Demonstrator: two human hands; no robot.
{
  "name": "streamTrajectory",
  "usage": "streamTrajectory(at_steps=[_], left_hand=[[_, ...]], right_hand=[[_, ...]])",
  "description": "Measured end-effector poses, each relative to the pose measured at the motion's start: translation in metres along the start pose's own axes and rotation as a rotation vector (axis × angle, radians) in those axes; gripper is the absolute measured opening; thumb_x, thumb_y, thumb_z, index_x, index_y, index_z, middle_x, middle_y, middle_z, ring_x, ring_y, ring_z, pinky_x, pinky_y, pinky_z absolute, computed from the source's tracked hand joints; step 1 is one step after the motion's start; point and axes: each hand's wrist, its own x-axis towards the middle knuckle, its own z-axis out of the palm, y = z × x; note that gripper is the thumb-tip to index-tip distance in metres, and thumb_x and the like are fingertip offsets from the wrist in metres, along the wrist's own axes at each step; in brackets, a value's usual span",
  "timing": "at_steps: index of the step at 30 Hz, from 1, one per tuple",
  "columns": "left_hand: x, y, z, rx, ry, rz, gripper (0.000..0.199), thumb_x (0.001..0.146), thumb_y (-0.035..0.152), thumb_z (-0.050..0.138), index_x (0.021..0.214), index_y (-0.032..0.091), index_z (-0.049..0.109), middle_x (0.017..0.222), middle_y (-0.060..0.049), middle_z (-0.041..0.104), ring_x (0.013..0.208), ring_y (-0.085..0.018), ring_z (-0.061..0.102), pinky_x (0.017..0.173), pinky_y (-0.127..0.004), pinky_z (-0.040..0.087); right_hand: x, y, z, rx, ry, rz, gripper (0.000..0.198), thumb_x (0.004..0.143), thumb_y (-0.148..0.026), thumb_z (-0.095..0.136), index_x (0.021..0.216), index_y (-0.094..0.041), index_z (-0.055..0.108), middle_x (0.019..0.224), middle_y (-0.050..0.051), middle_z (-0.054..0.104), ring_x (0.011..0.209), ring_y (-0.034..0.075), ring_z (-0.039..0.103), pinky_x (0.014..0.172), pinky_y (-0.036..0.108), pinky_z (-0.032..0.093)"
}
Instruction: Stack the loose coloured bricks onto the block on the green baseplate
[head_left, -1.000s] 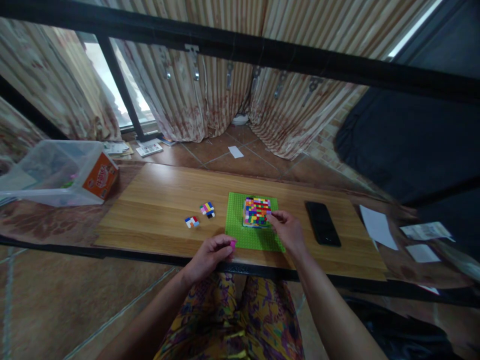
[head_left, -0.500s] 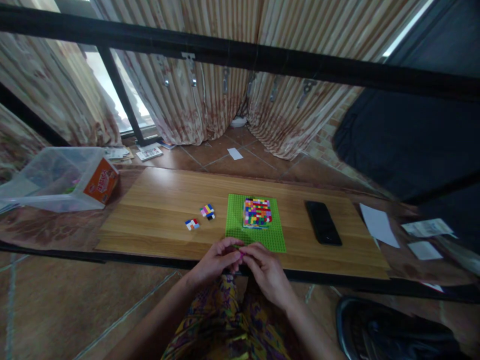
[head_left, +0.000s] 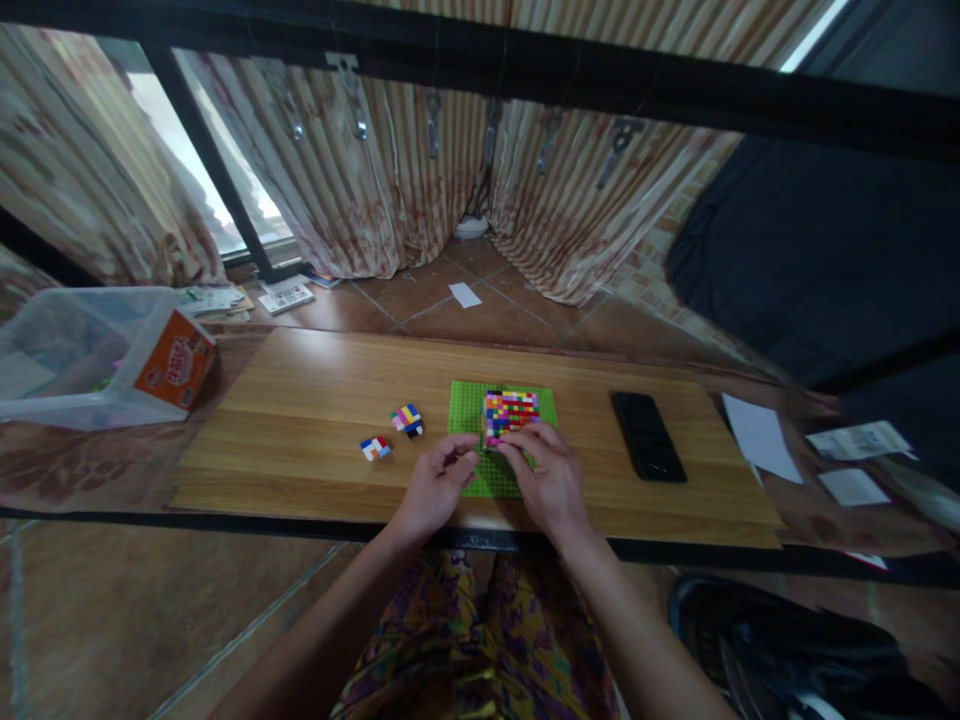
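Observation:
A block of many small coloured toy bricks stands on a green baseplate. My right hand reaches over the plate's front right part, thumb and forefinger pinched on a small pink brick at the block's near side. Its other fingers cover part of the block and plate. Over the plate's front left edge, my left hand is loosely curled, with a gap between thumb and forefinger and nothing visible in it. Two small joined brick pieces, one striped and one mostly white, blue and red, lie further left.
On the wooden board a black phone lies right of the plate. A clear plastic bin with an orange label stands at the far left. White papers lie to the right. A black bar crosses above, with metal clips hanging.
Both hands have moved forward from the board's front edge to the baseplate and come apart. The right hand has brought the pink brick to the block. The view has shifted slightly.

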Motion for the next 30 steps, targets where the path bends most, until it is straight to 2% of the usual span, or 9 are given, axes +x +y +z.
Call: streamTrajectory(at_steps=[5,10,14,21,24,30], left_hand=[[0.001,-0.008,0.006,0.244,0.008,0.173,0.027,0.083,0.025,0.059,0.108,0.02,0.067,0.098,-0.006,0.067,0.084,-0.018,0.06,0.074,-0.028,0.047],[-0.005,-0.006,0.011,0.43,-0.004,0.241,0.036,0.086,0.02,0.055,0.121,0.021,0.061,0.099,-0.007,0.064,0.081,-0.018,0.06,0.068,-0.027,0.048],[-0.008,-0.005,0.013,0.548,-0.013,0.275,0.04,0.087,0.018,0.052,0.126,0.02,0.056,0.099,-0.008,0.063,0.08,-0.018,0.06,0.069,-0.029,0.049],[-0.013,-0.005,0.02,0.659,-0.03,0.303,0.045,0.087,0.016,0.047,0.132,0.016,0.048,0.107,-0.013,0.063,0.091,-0.022,0.062,0.082,-0.037,0.052],[-0.013,-0.004,0.022,0.719,-0.021,0.294,0.046,0.086,0.013,0.045,0.132,0.013,0.048,0.109,-0.015,0.063,0.096,-0.024,0.062,0.087,-0.041,0.052],[-0.011,-0.003,0.025,0.772,-0.023,0.26,0.05,0.084,0.01,0.043,0.133,0.01,0.047,0.113,-0.018,0.063,0.101,-0.027,0.062,0.092,-0.045,0.05]], right_hand=[[0.004,0.003,0.004,-0.059,0.04,0.02,0.016,0.085,-0.036,0.062,0.083,-0.026,0.074,0.089,0.005,0.061,0.088,0.021,0.057,0.078,0.034,0.046],[0.004,0.002,0.007,-0.04,0.117,0.055,0.015,0.083,-0.036,0.064,0.078,-0.024,0.073,0.086,0.004,0.06,0.085,0.02,0.057,0.077,0.032,0.046],[0.001,0.004,0.012,-0.103,0.129,-0.036,0.015,0.087,-0.032,0.06,0.082,-0.024,0.072,0.087,0.004,0.062,0.085,0.019,0.055,0.077,0.031,0.044],[-0.012,0.001,0.015,-0.407,0.182,-0.196,0.017,0.092,-0.024,0.055,0.094,-0.021,0.072,0.092,0.006,0.065,0.086,0.02,0.052,0.075,0.032,0.039],[-0.015,-0.003,0.015,-0.517,0.151,-0.213,0.017,0.092,-0.022,0.054,0.097,-0.021,0.07,0.09,0.006,0.065,0.083,0.02,0.051,0.072,0.033,0.035],[-0.012,-0.012,0.011,-0.666,0.001,-0.237,0.019,0.093,-0.019,0.05,0.099,-0.017,0.068,0.084,0.007,0.064,0.079,0.022,0.049,0.07,0.035,0.032]])
